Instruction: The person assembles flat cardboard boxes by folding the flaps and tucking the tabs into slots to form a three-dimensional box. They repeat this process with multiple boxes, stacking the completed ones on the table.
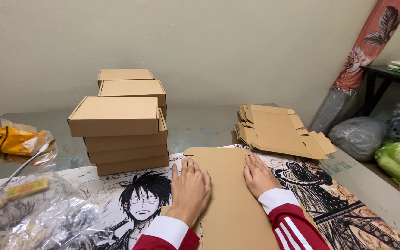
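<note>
Plain beige wall is seen at the back, and a tabletop [200,127] with a worn, glossy grey surface is pushed up against it. Most of the near part is covered by a black-and-white comic-art mat [116,185] with drawn characters on it.

Right in the middle, a flat, unfolded cardboard box blank [230,203] is laid on the mat, running from the near edge out toward the wall. Both hands are pressed flat on it, palms down, fingers spread a bit, nothing gripped in either. The left hand [190,189] is placed on the blank's left edge, partly over onto the mat, and the right hand [258,176] is set on the right edge, about level with the left. Red sleeves with white cuffs and stripes are worn.

Off to the left, a stack of folded cardboard boxes [123,127] is piled up, with the top ones sitting a little crooked; a second, taller pile is tucked right behind it. To the right, just beyond the blank, a pile of flat box blanks [278,129] is stacked with flaps sticking out.

At the far left, crumpled clear plastic wrap [38,213] is bunched on the tabletop, a yellow packet [15,141] is lying further back, and a white cable [19,169] is draped across between them.

Past the right edge, some grey and green bagged bundles [380,143] are heaped, with a floral rolled-up mat [371,41] leaned into the corner.
</note>
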